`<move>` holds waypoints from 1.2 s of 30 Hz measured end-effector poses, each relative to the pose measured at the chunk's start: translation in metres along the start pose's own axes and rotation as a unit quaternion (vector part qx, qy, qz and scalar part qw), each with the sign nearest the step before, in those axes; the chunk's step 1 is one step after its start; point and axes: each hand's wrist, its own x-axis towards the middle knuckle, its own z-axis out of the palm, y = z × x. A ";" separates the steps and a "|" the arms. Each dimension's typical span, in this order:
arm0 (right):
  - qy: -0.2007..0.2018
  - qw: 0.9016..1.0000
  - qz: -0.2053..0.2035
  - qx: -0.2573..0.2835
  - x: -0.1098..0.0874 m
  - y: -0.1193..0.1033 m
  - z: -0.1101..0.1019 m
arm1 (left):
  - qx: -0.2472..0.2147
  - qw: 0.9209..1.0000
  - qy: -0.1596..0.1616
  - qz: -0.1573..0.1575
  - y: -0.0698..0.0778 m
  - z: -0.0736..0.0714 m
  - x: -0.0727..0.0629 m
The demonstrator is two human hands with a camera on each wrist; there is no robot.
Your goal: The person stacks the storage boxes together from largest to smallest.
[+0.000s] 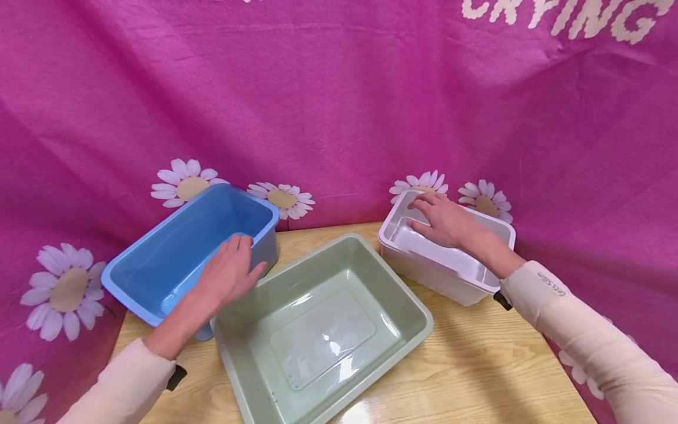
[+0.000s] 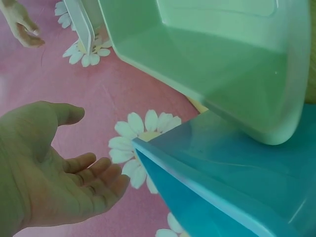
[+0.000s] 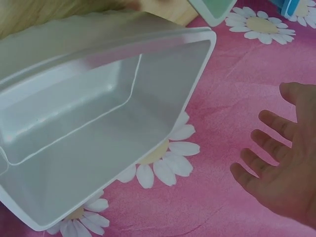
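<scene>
My left hand [image 1: 231, 266] hovers over the right side of a blue plastic bin [image 1: 124, 274], apart from its rim. In the left wrist view, that hand [image 2: 64, 168] has its thumb spread and its fingers loosely bent, with nothing in them. Above a white rectangular bin [image 1: 424, 274] at the right is my right hand [image 1: 442, 219]. Its fingers [image 3: 269, 140] are spread and hold nothing in the right wrist view. Between the two bins lies a wide grey-green tray [image 1: 323, 341], with only small dark specks visible on its floor.
All three containers stand on a light wooden table [image 1: 477, 359]. A magenta cloth [image 1: 328, 118] printed with daisies and pale letters hangs behind and around it. The blue bin and the tray sit close together at the left.
</scene>
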 end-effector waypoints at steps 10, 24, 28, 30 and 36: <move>0.012 0.999 -0.040 -0.007 -0.012 -0.011 0.006 | -0.008 1.000 0.008 0.004 -0.003 0.004 -0.017; -0.006 0.999 -0.036 -0.001 -0.025 -0.020 0.019 | -0.026 1.000 0.012 -0.009 -0.009 0.014 -0.041; -0.016 0.999 -0.028 -0.007 -0.030 -0.020 0.023 | -0.034 0.999 0.018 -0.010 -0.012 0.019 -0.050; -0.024 0.999 -0.023 -0.007 -0.032 -0.021 0.025 | -0.031 0.999 0.013 -0.016 -0.014 0.022 -0.054; -0.028 0.999 -0.021 0.001 -0.037 -0.021 0.030 | -0.021 1.000 0.008 -0.020 -0.019 0.029 -0.065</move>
